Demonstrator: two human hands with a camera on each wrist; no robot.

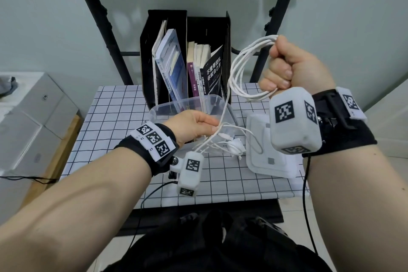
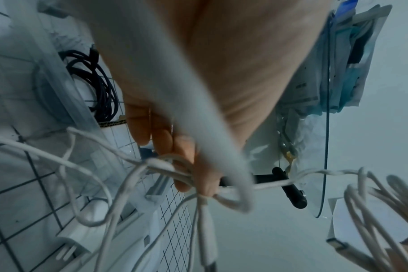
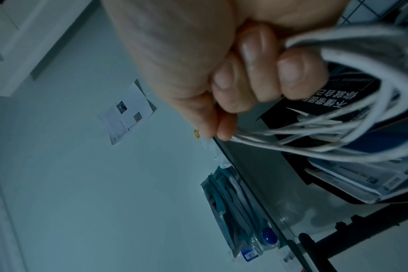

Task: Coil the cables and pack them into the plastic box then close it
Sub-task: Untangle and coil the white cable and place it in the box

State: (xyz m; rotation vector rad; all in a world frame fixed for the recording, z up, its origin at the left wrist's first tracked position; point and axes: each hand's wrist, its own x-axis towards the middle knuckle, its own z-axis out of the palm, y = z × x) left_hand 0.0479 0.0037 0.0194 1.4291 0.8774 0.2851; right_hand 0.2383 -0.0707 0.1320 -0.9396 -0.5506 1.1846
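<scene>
Left hand (image 1: 194, 126) low over the bench (image 1: 114, 117), fingers pinching the white cable (image 1: 235, 68) tail. Box lid (image 1: 265, 157) near right. Plastic box (image 1: 189, 106) just beyond. Right hand (image 1: 293, 66) raised far right, fist clenched round the coiled loops.

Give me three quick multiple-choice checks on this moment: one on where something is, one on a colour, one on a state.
1. Where is the lid?
A. on the checked table, right of the plastic box
B. on the glass shelf
C. snapped onto the box

2. What colour is the cable in the right hand?
A. black
B. white
C. red

3. What is the state of the plastic box?
A. closed
B. open
C. upside down

Answers:
1 A, it lies flat on the tablecloth beside the box.
2 B, the coiled cable is white.
3 B, its rim is uncovered; the left hand pinches cable over it.
</scene>
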